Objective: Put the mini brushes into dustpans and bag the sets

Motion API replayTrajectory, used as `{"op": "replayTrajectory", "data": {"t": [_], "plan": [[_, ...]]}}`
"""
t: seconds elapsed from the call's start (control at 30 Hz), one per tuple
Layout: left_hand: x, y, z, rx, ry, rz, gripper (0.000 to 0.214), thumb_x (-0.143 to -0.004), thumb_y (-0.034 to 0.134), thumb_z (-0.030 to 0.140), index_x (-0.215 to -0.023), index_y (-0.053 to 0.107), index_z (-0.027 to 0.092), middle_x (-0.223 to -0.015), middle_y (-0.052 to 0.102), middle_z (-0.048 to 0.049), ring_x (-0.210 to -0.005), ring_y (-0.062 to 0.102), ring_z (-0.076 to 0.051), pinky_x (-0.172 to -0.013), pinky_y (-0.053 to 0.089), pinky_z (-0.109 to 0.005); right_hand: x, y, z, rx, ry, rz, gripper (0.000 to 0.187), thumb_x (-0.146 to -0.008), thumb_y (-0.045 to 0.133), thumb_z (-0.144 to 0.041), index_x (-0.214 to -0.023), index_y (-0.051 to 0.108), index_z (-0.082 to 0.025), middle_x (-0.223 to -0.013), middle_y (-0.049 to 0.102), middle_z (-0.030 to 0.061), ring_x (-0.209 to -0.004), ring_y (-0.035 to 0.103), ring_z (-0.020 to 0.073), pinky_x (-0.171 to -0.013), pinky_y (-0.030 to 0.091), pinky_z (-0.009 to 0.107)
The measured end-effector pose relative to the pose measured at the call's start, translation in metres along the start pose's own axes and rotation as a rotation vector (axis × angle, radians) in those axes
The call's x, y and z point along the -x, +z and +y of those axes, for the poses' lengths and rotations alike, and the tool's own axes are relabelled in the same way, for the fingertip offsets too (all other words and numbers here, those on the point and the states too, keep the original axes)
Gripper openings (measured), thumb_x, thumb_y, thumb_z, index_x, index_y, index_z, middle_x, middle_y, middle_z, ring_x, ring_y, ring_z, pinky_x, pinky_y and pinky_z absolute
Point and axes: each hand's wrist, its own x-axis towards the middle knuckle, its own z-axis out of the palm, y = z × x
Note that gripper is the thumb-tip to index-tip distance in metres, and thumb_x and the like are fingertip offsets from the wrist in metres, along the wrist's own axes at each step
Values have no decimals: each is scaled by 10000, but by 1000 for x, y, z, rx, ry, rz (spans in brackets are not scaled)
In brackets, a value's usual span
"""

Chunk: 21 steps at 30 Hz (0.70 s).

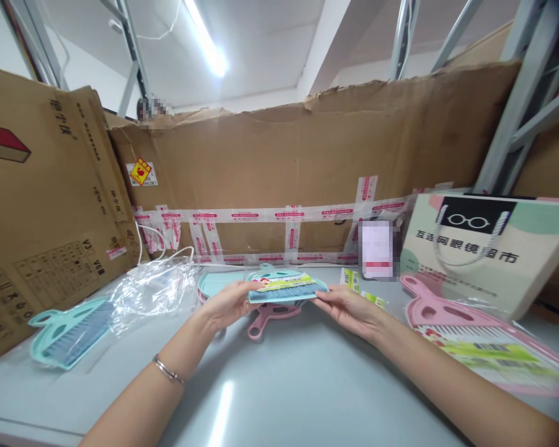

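Both hands hold a teal mini brush with a colourful label (286,287) just above the grey table (279,385). My left hand (226,304) grips its left end, fingers curled under it. My right hand (349,308) pinches its right end. Beneath the brush lie a pink brush handle (265,318) and a teal dustpan (214,282), partly hidden by it. A thin bracelet sits on my left wrist.
A teal brush (69,332) lies at the left next to crumpled clear plastic bags (151,288). A bagged pink dustpan set (484,341) lies at the right, before a paper shopping bag (489,248). Taped cardboard walls (307,180) enclose the table's back and left.
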Motion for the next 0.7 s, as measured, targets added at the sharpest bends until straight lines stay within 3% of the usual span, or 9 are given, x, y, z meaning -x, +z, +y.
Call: {"op": "replayTrajectory", "data": {"t": [0.17, 0.33, 0.43, 0.57, 0.7], "plan": [[1, -6, 5, -77, 50, -37, 370, -654, 715, 110, -1005, 598, 93, -1042, 657, -115, -925, 635, -164, -804, 523, -210, -5, -2, 5, 3, -27, 119, 180, -709, 527, 75, -733, 613, -80, -709, 685, 55, -657, 674, 117, -643, 572, 175], [-1, -3, 1, -116, 53, 70, 252, -697, 703, 196, -911, 607, 103, -904, 682, -81, -852, 660, -158, -769, 535, -210, -5, 1, 8, 61, 6, 254, 145, -782, 533, -9, -681, 581, -101, -615, 675, 64, -601, 670, 117, -595, 570, 162], [-4, 2, -3, -129, 58, 175, 188, -711, 694, 263, -763, 587, 117, -703, 673, -44, -764, 675, -144, -643, 528, -161, -2, 3, 8, 149, -50, 276, 122, -807, 555, -96, -687, 567, -114, -588, 676, 65, -501, 638, 100, -502, 550, 155], [-9, 6, -9, -163, 43, 327, 232, -743, 654, 320, -685, 530, 134, -590, 666, -43, -557, 639, -95, -509, 481, -140, -3, 2, 10, 154, -75, 179, 15, -774, 597, -113, -780, 588, -124, -678, 701, 70, -606, 675, 140, -607, 576, 229], [-10, 8, -14, -270, 78, 348, 350, -707, 643, 457, -679, 530, 127, -561, 656, -52, -484, 603, -96, -484, 457, -170, -9, -6, 12, 64, -62, 37, 178, -708, 622, -43, -871, 613, -113, -830, 710, 86, -789, 685, 183, -771, 565, 281]]}}
